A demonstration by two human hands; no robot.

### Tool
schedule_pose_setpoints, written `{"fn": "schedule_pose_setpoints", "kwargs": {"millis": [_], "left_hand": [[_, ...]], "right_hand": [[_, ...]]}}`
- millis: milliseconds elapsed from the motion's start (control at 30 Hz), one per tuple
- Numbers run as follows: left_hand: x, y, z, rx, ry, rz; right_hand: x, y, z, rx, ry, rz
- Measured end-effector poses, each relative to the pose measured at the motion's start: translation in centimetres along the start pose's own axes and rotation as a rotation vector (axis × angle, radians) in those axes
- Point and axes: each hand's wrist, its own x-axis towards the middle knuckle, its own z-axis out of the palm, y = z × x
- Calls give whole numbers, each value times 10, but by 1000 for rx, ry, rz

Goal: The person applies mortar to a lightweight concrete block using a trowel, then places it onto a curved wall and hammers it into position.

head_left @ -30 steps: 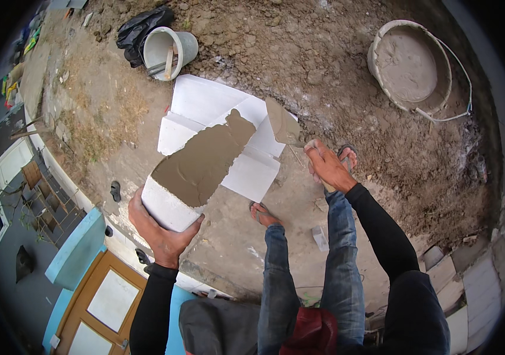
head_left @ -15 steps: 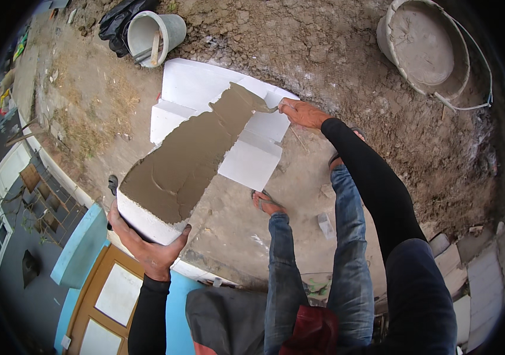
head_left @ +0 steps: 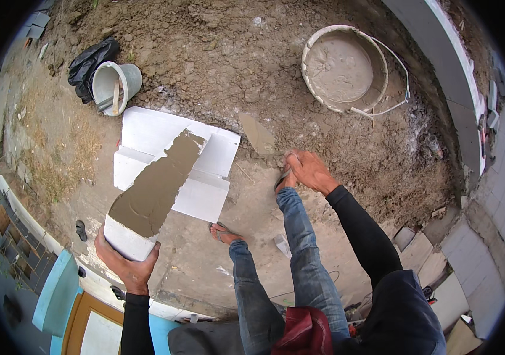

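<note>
My left hand (head_left: 127, 263) grips the near end of a long white block (head_left: 130, 239), thumb on one side and fingers on the other. Grey-brown wet mortar (head_left: 146, 201) coats its upper face, with a ragged far edge. My right hand (head_left: 311, 171) is closed around the handle of a trowel (head_left: 257, 135), most of which the fingers hide. The trowel's mortar-coloured blade points away to the upper left, past the far right corner of a folded white sheet (head_left: 205, 198). That sheet lies on the ground beneath and beyond the block.
A large bucket of wet mortar (head_left: 347, 65), its wire handle hanging over the side, stands at the far right. At the far left a smaller grey bucket (head_left: 128, 83) leans beside a black plastic bag (head_left: 89, 65). Rough soil lies beyond; my sandalled feet are near the sheet.
My right hand has drawn the trowel off the mortar-coated block and toward the right, over the soil. The view has swung right. My left hand keeps its grip on the block.
</note>
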Motion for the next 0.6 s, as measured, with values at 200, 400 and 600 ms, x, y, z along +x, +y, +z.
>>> {"fn": "schedule_pose_setpoints", "kwargs": {"millis": [200, 400, 600], "left_hand": [[-1, -2, 1, 38, 11, -29], [-2, -1, 1, 35, 18, -39], [2, 8, 0, 31, 13, -24]], "right_hand": [[16, 22, -119, -376, 679, 168], [115, 45, -138, -363, 509, 153], [22, 43, -134, 500, 468, 103]]}}
